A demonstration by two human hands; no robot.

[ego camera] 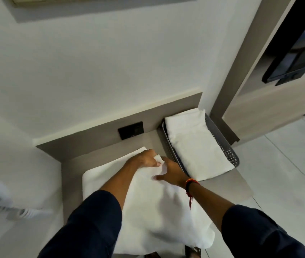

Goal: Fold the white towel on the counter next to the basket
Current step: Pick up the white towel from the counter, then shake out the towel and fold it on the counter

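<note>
While the white towel point(159, 207) is lying spread over the grey worktop point(228, 185), its far right corner is being pinched by the left hand point(146, 159), with the fingers curled closed on the cloth. The right hand point(172, 173) is being held loosely open just beside it, with the thumb extended across the fabric and the fingertips touching the raised corner. The near edge of the towel is being left hanging over the front of the worktop. A grey perforated basket point(222, 144), positioned immediately right of the towel, is being occupied by a folded white cloth point(194, 142).
</note>
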